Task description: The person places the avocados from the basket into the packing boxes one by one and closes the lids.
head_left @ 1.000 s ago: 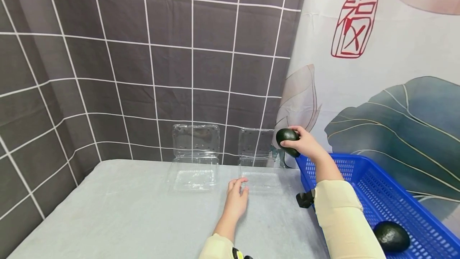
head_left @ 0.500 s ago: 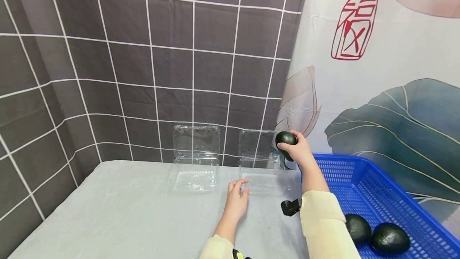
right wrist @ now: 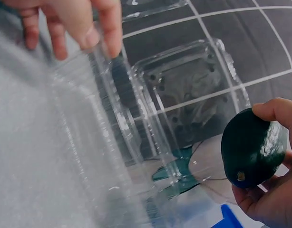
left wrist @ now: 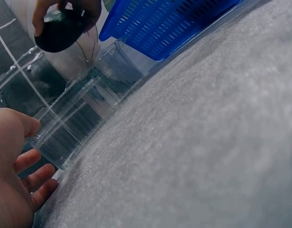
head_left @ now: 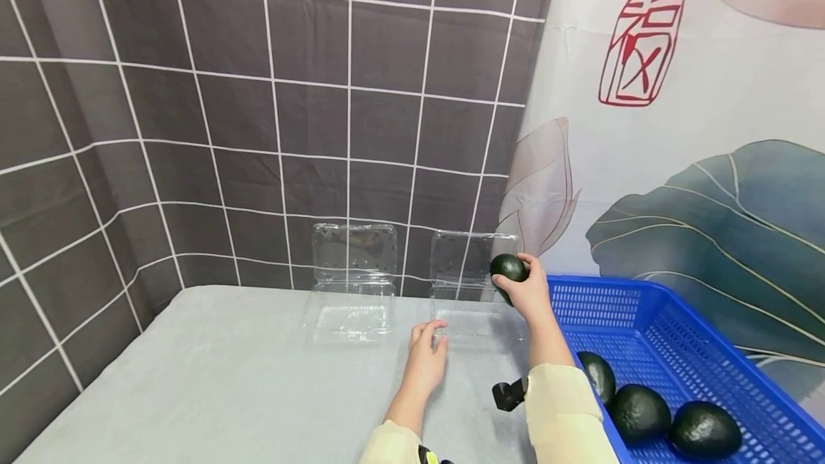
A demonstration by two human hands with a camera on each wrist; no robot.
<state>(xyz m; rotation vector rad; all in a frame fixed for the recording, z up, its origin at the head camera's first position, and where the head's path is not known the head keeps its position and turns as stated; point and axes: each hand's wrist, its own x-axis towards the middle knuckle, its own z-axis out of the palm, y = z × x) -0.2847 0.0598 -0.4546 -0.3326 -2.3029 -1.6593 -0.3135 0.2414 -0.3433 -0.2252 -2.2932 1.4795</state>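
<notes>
A dark green avocado (head_left: 508, 268) is gripped by my right hand (head_left: 533, 294), raised over the right side of a clear plastic clamshell box (head_left: 473, 324) whose lid stands up at the back. In the right wrist view the avocado (right wrist: 253, 147) sits between thumb and fingers, its stem end showing. My left hand (head_left: 427, 358) rests at the left front edge of that same box, fingers loosely bent; in the left wrist view its fingertips (left wrist: 43, 185) are right at the box wall (left wrist: 89, 104).
To the left stands a second clear clamshell box (head_left: 351, 321), lid up. At the right, a blue plastic basket (head_left: 651, 306) holds several avocados (head_left: 705, 429). A grey tiled-pattern curtain (head_left: 290, 113) hangs behind the cloth-covered table (head_left: 225, 378).
My right hand has carried the avocado down and slightly left, from beside the basket's corner to over the right box. More avocados in the basket show. The left hand has stayed put.
</notes>
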